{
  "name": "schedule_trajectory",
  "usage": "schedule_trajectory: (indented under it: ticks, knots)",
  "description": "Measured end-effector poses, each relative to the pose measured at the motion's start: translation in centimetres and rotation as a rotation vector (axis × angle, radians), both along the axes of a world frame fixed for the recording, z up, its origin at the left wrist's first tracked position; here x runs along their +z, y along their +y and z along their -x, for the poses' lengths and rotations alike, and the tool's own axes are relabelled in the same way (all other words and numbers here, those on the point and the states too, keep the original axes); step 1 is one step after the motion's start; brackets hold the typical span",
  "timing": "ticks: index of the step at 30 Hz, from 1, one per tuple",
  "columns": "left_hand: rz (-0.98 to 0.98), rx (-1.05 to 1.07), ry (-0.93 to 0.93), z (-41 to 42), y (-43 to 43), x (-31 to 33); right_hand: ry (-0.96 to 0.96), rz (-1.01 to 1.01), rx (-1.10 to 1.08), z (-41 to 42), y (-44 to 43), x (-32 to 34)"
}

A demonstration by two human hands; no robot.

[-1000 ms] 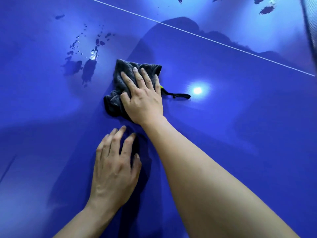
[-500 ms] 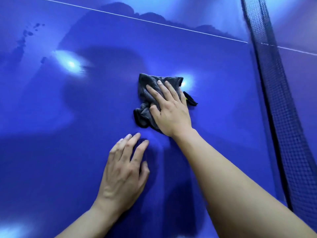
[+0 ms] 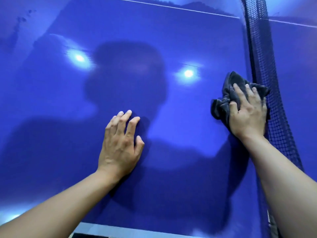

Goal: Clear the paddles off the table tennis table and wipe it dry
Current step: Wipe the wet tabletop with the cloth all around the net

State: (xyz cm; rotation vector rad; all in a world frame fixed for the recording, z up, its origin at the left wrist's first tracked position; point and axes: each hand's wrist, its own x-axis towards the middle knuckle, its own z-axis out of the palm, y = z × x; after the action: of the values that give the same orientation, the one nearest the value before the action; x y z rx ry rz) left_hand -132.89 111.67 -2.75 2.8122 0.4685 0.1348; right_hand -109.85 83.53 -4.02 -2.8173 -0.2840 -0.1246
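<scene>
- The right hand (image 3: 248, 111) lies palm down on a dark grey cloth (image 3: 221, 102). Its fingers are nearly straight and a little spread, pressing the cloth onto the table (image 3: 51, 134) rather than closing round it.
- The cloth sits on the right of the near half of the table, just beside the net (image 3: 260, 48). Its far right corner touches the foot of the mesh, and the little-finger side of the hand is against the mesh too.
- The left hand (image 3: 120, 143) rests flat on the bare table top, well left of the cloth and nearer the table's near edge. Its fingers are extended and slightly fanned, the thumb is out to the right, and it holds nothing.
- Both forearms are bare and reach in from the near edge.
- The cloth is soft and plush, bunched into thick folds that stick out beyond the fingers to the left and the far side.
- The table top is smooth, glossy deep blue, with a pale band along its near edge and a thin white line (image 3: 171, 8) towards the far side.
- Two round light reflections (image 3: 188, 73) shine on the surface, with the person's dark shadow (image 3: 127, 74) between them.
- The net is black open mesh with square holes, slightly slack.
- Faint dark specks (image 3: 24, 18) mark the far left corner of the view; what they are cannot be told.
</scene>
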Motion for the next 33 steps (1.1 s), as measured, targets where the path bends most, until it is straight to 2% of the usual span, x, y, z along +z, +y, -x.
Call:
schedule_trajectory:
  ticks: [3, 7, 13, 18, 21, 29, 33]
  knots:
    - [0.020, -0.010, 0.024, 0.0, 0.1, 0.3, 0.002, 0.000, 0.006, 0.1, 0.1, 0.1]
    - [-0.032, -0.088, 0.019, 0.3, 2.4, 1.3, -0.028, 0.095, 0.026, 0.1, 0.2, 0.0]
    - [-0.056, -0.049, -0.037, 6.6, 9.9, 0.9, -0.089, 0.069, -0.046, 3.1, 5.8, -0.5]
    - [-0.047, 0.101, -0.037, 14.6, 16.3, -0.4, -0.087, 0.070, 0.043, 7.0, 15.7, -0.7]
    - [-0.036, 0.104, -0.037, 17.8, 18.6, -0.8, -0.074, 0.088, 0.112, 9.6, 23.3, -0.7]
    - [0.026, 0.095, -0.053, 18.8, 19.0, -1.0, -0.077, 0.172, 0.473, 17.9, 44.7, -0.2]
    - [0.049, 0.088, -0.049, 18.7, 19.2, -1.0, -0.039, 0.154, 0.631, 19.7, 49.7, 0.2]
